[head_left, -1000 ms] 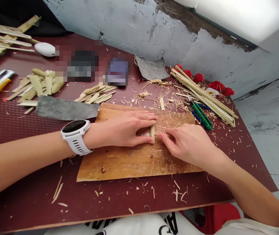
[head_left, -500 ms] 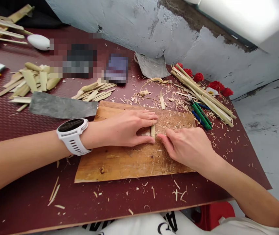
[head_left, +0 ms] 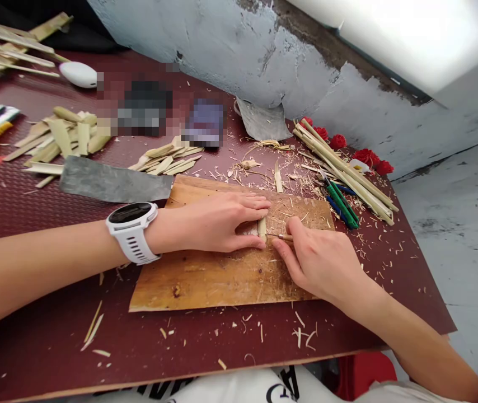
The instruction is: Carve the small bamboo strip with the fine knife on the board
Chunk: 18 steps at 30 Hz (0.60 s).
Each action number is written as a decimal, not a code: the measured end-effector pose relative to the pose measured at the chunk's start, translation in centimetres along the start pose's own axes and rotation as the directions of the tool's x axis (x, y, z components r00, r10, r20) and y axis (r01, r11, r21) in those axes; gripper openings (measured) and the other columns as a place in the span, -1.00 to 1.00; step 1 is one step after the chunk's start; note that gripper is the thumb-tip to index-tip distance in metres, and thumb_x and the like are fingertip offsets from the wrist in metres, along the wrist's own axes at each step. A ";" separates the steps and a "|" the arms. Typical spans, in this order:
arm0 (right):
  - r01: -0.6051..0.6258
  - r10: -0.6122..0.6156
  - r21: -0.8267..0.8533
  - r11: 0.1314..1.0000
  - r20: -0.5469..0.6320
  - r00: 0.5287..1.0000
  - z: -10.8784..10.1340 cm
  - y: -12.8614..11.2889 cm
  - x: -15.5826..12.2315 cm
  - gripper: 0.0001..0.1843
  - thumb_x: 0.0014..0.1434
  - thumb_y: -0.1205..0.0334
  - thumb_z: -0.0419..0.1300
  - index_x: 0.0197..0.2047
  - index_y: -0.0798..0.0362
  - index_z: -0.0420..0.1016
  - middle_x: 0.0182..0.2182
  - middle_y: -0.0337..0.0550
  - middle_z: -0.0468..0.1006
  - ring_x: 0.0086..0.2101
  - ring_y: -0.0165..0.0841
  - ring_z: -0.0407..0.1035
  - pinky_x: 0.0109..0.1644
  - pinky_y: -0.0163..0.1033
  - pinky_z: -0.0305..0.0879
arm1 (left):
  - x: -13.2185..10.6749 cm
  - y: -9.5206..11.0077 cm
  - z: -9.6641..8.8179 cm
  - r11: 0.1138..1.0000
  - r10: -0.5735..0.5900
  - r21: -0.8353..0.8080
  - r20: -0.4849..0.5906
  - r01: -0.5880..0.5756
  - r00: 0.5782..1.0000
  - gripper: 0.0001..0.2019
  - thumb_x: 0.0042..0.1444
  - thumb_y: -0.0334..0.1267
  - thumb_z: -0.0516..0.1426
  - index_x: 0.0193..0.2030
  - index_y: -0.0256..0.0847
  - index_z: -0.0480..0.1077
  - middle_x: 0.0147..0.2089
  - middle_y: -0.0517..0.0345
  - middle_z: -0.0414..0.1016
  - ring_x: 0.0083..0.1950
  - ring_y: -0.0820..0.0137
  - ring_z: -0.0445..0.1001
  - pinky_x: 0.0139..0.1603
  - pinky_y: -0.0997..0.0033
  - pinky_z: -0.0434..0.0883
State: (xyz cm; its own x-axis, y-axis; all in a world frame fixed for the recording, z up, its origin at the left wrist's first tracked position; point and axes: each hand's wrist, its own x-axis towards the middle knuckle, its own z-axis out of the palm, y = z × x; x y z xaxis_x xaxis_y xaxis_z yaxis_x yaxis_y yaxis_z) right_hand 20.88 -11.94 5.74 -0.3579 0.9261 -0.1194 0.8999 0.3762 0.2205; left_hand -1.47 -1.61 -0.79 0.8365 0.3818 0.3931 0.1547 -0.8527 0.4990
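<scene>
My left hand lies palm down on a wooden board, its thumb and fingers pinning a short pale bamboo strip. Much of that strip is under the fingers. In my right hand is a slim tool with a light wooden handle, gripped between thumb and curled fingers. Its thin dark metal tip meets the right edge of the strip or sits just beside it; whether it is an awl or a narrow knife I cannot tell.
Left of the board lie a grey metal blade and piles of bamboo pieces. Green-handled cutters, long bamboo sticks and red flowers are at right. Shavings litter the dark red table.
My right hand has drawn back slightly from the strip, so more of the tool's handle and tip shows. My left hand keeps its hold. The whole view has shifted a little.
</scene>
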 end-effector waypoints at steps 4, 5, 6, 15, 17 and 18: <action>0.140 -0.135 0.064 0.988 -0.069 0.988 0.4 1.0 -0.6 -0.74 0.52 0.23 -0.03 -0.10 0.09 0.45 -0.32 -0.11 0.63 -0.36 -0.30 0.50 -0.34 -0.20 0.06 | -0.1 -0.1 0.1 0.998 -0.016 0.056 0.039 0.014 0.999 -0.44 0.43 0.05 0.18 0.35 -0.35 0.46 0.40 -0.23 0.47 0.48 0.01 0.41 0.56 -0.01 0.33; 0.173 -0.169 0.047 0.984 -0.092 0.981 0.6 1.3 -0.7 -0.76 0.51 0.29 -0.01 -0.08 0.10 0.48 -0.31 -0.11 0.63 -0.34 -0.31 0.50 -0.32 -0.20 0.09 | -0.1 -0.1 0.1 0.998 -0.017 0.061 0.045 0.014 0.999 -0.43 0.43 0.06 0.17 0.36 -0.36 0.45 0.41 -0.23 0.46 0.49 0.01 0.40 0.57 -0.01 0.32; 0.203 -0.200 0.020 0.979 -0.120 0.972 0.7 1.6 -0.9 -0.77 0.49 0.33 0.02 -0.05 0.11 0.51 -0.29 -0.11 0.64 -0.33 -0.32 0.50 -0.30 -0.20 0.11 | -0.2 -0.1 0.1 0.998 -0.017 0.063 0.048 0.014 0.999 -0.42 0.43 0.07 0.17 0.37 -0.35 0.45 0.42 -0.22 0.45 0.49 0.01 0.39 0.57 -0.01 0.32; 0.315 -0.354 -0.181 0.932 -0.256 0.900 2.0 3.4 -1.8 -0.56 0.45 0.41 0.14 0.34 0.08 0.48 -0.26 -0.22 0.64 -0.37 -0.41 0.38 -0.29 -0.23 0.14 | -0.1 -0.1 0.1 0.999 -0.023 0.036 0.035 0.022 0.999 -0.46 0.42 0.04 0.19 0.35 -0.31 0.48 0.41 -0.21 0.47 0.48 0.03 0.42 0.56 -0.01 0.33; 0.343 -0.387 -0.193 0.919 -0.283 0.878 2.4 3.5 -1.7 -0.57 0.45 0.42 0.14 0.34 0.15 0.46 -0.28 -0.21 0.61 -0.40 -0.41 0.33 -0.34 -0.21 0.11 | -0.1 -0.1 0.1 0.999 -0.014 0.032 0.036 0.013 0.999 -0.47 0.42 0.03 0.19 0.35 -0.30 0.48 0.41 -0.20 0.47 0.48 0.03 0.41 0.56 -0.03 0.34; 0.357 -0.405 -0.205 0.912 -0.300 0.864 2.6 3.5 -1.7 -0.57 0.46 0.43 0.13 0.34 0.19 0.45 -0.30 -0.20 0.59 -0.41 -0.40 0.32 -0.36 -0.21 0.09 | 0.0 -0.1 0.1 0.999 -0.008 0.033 0.038 0.007 0.999 -0.47 0.43 0.03 0.19 0.35 -0.30 0.47 0.41 -0.20 0.47 0.49 0.04 0.41 0.56 -0.03 0.34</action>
State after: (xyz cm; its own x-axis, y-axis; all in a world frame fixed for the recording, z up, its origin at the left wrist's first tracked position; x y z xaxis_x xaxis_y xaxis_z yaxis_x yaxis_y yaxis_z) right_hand 25.26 -12.24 4.22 -0.7486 0.6558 0.0981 0.6416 0.6790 0.3567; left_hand -1.46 -1.57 -0.94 0.8547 0.3751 0.3589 0.1779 -0.8611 0.4763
